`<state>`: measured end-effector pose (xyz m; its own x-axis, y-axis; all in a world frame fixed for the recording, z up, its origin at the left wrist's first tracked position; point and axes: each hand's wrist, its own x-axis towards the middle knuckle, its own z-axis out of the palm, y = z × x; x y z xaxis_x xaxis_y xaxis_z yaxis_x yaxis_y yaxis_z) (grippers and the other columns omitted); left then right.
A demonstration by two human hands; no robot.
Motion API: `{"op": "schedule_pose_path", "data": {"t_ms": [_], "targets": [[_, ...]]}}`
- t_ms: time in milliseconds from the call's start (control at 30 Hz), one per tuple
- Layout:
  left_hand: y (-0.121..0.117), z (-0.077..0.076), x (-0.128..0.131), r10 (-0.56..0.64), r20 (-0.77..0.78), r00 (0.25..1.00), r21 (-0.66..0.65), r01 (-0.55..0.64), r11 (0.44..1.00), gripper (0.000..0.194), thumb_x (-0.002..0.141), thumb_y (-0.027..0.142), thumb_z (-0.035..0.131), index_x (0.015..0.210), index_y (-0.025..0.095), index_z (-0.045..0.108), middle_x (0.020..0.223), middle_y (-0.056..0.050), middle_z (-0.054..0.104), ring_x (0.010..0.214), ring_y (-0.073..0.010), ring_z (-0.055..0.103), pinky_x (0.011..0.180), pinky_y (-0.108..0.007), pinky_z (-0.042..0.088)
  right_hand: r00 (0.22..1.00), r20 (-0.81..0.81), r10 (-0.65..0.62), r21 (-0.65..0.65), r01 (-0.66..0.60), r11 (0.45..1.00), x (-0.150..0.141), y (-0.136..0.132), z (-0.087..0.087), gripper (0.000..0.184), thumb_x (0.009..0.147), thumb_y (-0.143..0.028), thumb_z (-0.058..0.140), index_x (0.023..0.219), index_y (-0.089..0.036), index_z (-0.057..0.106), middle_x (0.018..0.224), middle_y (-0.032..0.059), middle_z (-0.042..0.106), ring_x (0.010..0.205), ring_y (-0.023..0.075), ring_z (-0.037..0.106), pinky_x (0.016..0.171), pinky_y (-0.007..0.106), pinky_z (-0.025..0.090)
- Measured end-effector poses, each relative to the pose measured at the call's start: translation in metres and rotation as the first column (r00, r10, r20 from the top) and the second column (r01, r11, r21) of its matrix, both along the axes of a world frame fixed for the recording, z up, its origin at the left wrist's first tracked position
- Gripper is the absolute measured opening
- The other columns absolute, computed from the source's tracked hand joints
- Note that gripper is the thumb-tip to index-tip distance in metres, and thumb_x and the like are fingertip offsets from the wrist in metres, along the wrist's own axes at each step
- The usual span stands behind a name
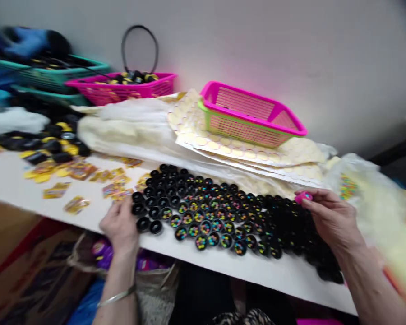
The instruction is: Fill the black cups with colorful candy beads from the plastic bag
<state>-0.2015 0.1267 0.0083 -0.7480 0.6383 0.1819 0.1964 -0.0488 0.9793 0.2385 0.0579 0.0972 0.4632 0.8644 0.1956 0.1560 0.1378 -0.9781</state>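
Observation:
Many small round black cups [154, 212] stand packed together on the white table. Those toward the middle hold colourful beads [200, 243]; the ones at the left end look bare inside. My left hand [122, 223] is at the left edge of the cups, fingers curled together beside them; whatever they may hold is hidden. Over the right end of the group, my right hand [333, 216] pinches a small pink cup-like piece [303, 197] with a bluish spot in it. The cups beneath that hand are dark and blurred together.
Behind the cups lie sheets of round stickers [223, 146] under stacked pink and green baskets [253, 115]. Small yellow packets [77, 204] and black-and-yellow pieces [54, 144] spread on the left. Another pink basket [122, 92] stands behind. A clear bag [368, 180] with beads is at right.

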Motion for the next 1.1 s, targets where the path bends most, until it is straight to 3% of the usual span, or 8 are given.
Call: {"op": "schedule_pose_path", "data": {"t_ms": [167, 300, 567, 700, 800, 933, 1000, 1100], "targets": [[-0.002, -0.013, -0.005, 0.025, 0.062, 0.998, 0.036, -0.028, 0.999, 0.028, 0.068, 0.038, 0.066, 0.079, 0.013, 0.068, 0.066, 0.001, 0.059, 0.063, -0.0109, 0.050, 0.065, -0.025, 0.042, 0.877, -0.028, 0.479, -0.170, -0.477, 0.863, -0.114, 0.049, -0.005, 0.022, 0.065, -0.028, 0.074, 0.085, -0.021, 0.067, 0.080, 0.0018, 0.066, 0.071, 0.0141, 0.058, 0.066, 0.028, 0.046], [-0.003, -0.017, -0.006, 0.015, 0.084, 0.996, 0.046, -0.019, 0.999, 0.025, 0.068, 0.038, 0.067, 0.078, 0.014, 0.069, 0.070, 0.000, 0.062, 0.067, -0.0122, 0.054, 0.068, -0.024, 0.042, 0.707, 0.273, 0.652, -0.238, -0.607, 0.758, -0.166, 0.092, -0.018, 0.016, 0.074, -0.028, 0.063, 0.087, -0.019, 0.066, 0.076, 0.0001, 0.063, 0.069, 0.0138, 0.053, 0.066, 0.028, 0.042], [-0.005, -0.019, -0.007, 0.005, 0.046, 0.999, 0.012, -0.006, 1.000, 0.027, 0.071, 0.040, 0.065, 0.082, 0.015, 0.069, 0.079, -0.002, 0.065, 0.076, -0.0148, 0.057, 0.074, -0.026, 0.044, -0.031, 0.859, 0.512, -0.454, -0.509, 0.731, -0.205, 0.127, -0.019, 0.023, 0.087, -0.021, 0.042, 0.080, -0.019, 0.063, 0.082, 0.0056, 0.059, 0.080, 0.0186, 0.045, 0.068, 0.030, 0.032], [-0.007, -0.020, -0.008, -0.014, 0.036, 0.999, -0.006, 0.015, 1.000, 0.028, 0.072, 0.041, 0.064, 0.083, 0.015, 0.069, 0.077, -0.002, 0.064, 0.075, -0.0144, 0.056, 0.072, -0.025, 0.043, -0.207, 0.873, 0.442, -0.485, -0.473, 0.736, -0.212, 0.127, -0.014, 0.021, 0.084, -0.017, 0.042, 0.079, -0.017, 0.063, 0.082, 0.0088, 0.057, 0.080, 0.0206, 0.043, 0.067, 0.031, 0.031], [-0.007, -0.019, -0.008, -0.013, 0.028, 1.000, 0.003, 0.013, 1.000, 0.027, 0.072, 0.040, 0.064, 0.082, 0.015, 0.069, 0.076, -0.001, 0.064, 0.073, -0.0136, 0.055, 0.070, -0.024, 0.043, -0.029, 0.874, 0.485, -0.431, -0.507, 0.746, -0.207, 0.126, -0.010, 0.022, 0.085, -0.017, 0.042, 0.082, -0.018, 0.064, 0.085, 0.0079, 0.058, 0.082, 0.0197, 0.046, 0.070, 0.031, 0.034], [-0.004, -0.019, -0.008, 0.017, 0.032, 0.999, 0.028, -0.017, 0.999, 0.026, 0.070, 0.039, 0.066, 0.078, 0.015, 0.069, 0.073, 0.000, 0.063, 0.071, -0.0130, 0.055, 0.069, -0.025, 0.043, 0.621, 0.527, 0.580, -0.234, -0.550, 0.802, -0.171, 0.110, -0.006, 0.019, 0.082, -0.029, 0.055, 0.094, -0.019, 0.065, 0.087, 0.0033, 0.062, 0.079, 0.0158, 0.053, 0.071, 0.030, 0.041], [-0.002, -0.020, -0.008, 0.028, 0.038, 0.999, 0.029, -0.029, 0.999, 0.027, 0.069, 0.040, 0.066, 0.079, 0.015, 0.069, 0.071, 0.000, 0.062, 0.068, -0.0128, 0.054, 0.068, -0.025, 0.043, 0.851, 0.203, 0.485, -0.142, -0.464, 0.874, -0.135, 0.090, -0.009, 0.024, 0.074, -0.034, 0.065, 0.094, -0.020, 0.065, 0.084, 0.0021, 0.064, 0.073, 0.0143, 0.055, 0.066, 0.028, 0.042], [0.001, -0.020, -0.009, 0.040, 0.002, 0.999, 0.004, -0.040, 0.999, 0.031, 0.070, 0.041, 0.065, 0.081, 0.013, 0.068, 0.067, 0.001, 0.060, 0.062, -0.0118, 0.050, 0.063, -0.026, 0.041, 0.988, -0.061, 0.142, -0.024, -0.144, 0.989, -0.057, 0.050, -0.020, 0.031, 0.062, -0.033, 0.075, 0.089, -0.020, 0.065, 0.080, 0.0009, 0.063, 0.065, 0.0116, 0.055, 0.058, 0.025, 0.043]]}}
